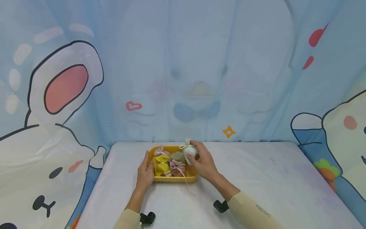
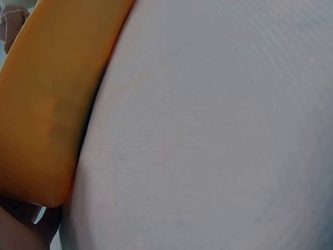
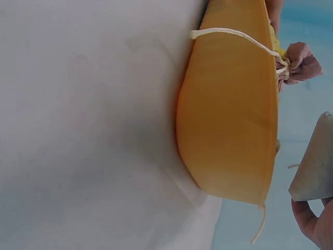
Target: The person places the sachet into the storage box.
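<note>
In the head view my right hand (image 1: 205, 161) grips a small white drawstring pouch (image 1: 189, 150) by its side, above the right part of a yellow tray (image 1: 175, 179). The same pouch (image 3: 315, 159) shows at the right edge of the right wrist view, with fingertips at its base. Inside the tray lie a bright yellow pouch (image 1: 162, 164), a mauve pouch (image 1: 178, 167), a pinkish pouch (image 1: 161, 151) and a grey-green one (image 1: 178, 156). My left hand (image 1: 145, 174) rests along the tray's left side, its fingers extended against the wall.
A pale cord (image 3: 234, 32) hangs from the mauve pouch over the tray's near wall. The tray stands on a table with a whitish cloth (image 1: 251, 178). Behind the table hangs a blue curtain (image 1: 251, 79) with cartoon prints. Black wrist mounts (image 1: 147, 218) sit by both sleeves.
</note>
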Demonstrator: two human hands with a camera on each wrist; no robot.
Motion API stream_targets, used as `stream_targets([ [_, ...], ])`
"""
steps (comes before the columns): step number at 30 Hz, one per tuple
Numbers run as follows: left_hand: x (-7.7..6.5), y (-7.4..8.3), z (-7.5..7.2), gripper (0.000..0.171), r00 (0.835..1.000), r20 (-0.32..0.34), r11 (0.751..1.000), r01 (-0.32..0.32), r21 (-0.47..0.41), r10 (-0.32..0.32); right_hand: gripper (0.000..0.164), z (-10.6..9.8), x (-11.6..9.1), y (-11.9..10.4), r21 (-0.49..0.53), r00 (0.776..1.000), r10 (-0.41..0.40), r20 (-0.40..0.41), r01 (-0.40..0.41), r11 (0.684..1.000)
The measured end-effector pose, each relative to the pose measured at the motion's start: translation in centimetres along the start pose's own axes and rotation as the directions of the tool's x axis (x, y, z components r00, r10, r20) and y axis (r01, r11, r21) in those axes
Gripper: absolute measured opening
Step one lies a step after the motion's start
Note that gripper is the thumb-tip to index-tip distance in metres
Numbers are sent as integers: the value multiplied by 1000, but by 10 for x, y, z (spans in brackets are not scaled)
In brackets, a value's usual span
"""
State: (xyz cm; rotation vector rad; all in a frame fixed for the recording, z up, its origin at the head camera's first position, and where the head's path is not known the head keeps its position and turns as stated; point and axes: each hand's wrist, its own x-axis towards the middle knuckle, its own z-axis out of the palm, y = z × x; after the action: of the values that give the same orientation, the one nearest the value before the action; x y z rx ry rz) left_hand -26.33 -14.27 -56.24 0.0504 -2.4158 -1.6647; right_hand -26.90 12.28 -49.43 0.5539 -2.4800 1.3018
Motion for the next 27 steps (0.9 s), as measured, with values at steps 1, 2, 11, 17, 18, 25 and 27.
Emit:
stream_targets([
  [1,0,0,0,58,1000,2,1000,5,0,-5,57,1,0,0,-1,1000,-1,6,1,1000],
  [2,0,0,0,58,1000,4,1000,7,-1,-7,57,1,0,0,-1,1000,-2,11,2,1000],
  [11,0,1,1,57,1000,-12,1000,11,13,-11,58,4,-2,0,-3,999,26,32,-26,1000],
  [17,0,0,0,57,1000,-7,1000,12,13,-11,57,7,-6,1,-12,995,72,62,-71,997],
  [18,-1,1,0,57,1000,-4,1000,12,13,-12,56,8,-7,2,-14,995,74,65,-73,997],
  [25,-1,1,0,57,1000,-5,1000,12,3,-12,52,10,-9,4,-21,996,65,59,-64,998],
  [27,0,1,0,57,1000,-6,1000,14,4,-14,48,10,-9,5,-13,996,65,58,-64,998],
])
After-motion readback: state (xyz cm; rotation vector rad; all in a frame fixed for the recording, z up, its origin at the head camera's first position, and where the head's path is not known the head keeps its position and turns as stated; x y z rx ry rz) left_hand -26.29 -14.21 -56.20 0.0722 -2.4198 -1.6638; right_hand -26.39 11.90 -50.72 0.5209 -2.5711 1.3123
